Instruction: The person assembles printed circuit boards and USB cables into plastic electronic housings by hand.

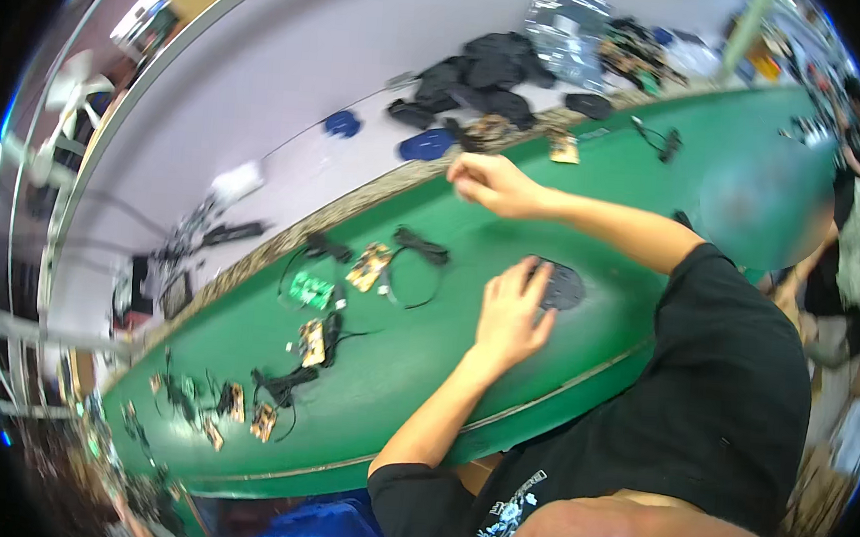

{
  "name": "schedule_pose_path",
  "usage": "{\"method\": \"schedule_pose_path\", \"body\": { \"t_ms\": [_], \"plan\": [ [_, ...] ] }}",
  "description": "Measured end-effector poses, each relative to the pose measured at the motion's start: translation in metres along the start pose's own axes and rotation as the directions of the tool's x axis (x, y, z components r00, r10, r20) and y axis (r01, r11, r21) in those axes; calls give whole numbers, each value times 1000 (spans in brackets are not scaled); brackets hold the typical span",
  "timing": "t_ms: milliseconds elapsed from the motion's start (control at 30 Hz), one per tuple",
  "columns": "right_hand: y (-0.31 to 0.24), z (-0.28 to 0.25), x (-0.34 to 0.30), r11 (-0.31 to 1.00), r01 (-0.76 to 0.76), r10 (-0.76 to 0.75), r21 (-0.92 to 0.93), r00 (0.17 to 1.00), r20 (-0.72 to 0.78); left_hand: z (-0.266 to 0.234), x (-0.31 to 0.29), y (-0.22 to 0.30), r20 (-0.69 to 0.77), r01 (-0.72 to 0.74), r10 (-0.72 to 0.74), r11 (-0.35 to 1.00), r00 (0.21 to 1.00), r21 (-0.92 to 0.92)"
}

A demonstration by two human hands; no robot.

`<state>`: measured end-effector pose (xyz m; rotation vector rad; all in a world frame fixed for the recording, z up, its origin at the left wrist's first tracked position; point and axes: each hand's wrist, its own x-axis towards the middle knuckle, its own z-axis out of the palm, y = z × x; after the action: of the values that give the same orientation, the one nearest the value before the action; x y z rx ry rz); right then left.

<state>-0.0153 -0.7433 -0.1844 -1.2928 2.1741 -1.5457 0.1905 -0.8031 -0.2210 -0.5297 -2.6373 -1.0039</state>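
Note:
On the green work surface (415,356) lies a dark grey, flat, rounded plastic piece (564,288). My left hand (511,313) rests palm down at its left side, fingers apart, with fingertips at the piece's edge. Farther off, my right hand (494,186) is raised near the surface's far edge, its fingers bent inward and drawn together. Whatever those fingers hold, if anything, I cannot make out. Left of my hands are a tan circuit board (369,267) and a green circuit board (311,290), with black coiled cables (421,246) around them.
More boards and cables (280,385) lie toward the left end. Beyond the speckled edge strip (355,200) are dark blue pieces (426,144), a heap of black parts (486,70) and a clear bag (568,31). Another tan board (563,146) lies at the far edge; people sit at the right.

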Motion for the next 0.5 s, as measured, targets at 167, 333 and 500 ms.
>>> {"method": "schedule_pose_path", "body": {
  "t_ms": [167,333,500],
  "plan": [
    [7,-105,-190,803,-354,499,480,839,-216,19,25,18,-64,22,-9,980,998,200],
    [17,-137,-206,869,-281,409,408,872,-270,46,68,46,11,185,-185,982,983,-44],
    [-10,-106,-200,987,-21,16,-159,999,-30,51,62,36,-57,19,-22,998,998,-62]
  ]
}}
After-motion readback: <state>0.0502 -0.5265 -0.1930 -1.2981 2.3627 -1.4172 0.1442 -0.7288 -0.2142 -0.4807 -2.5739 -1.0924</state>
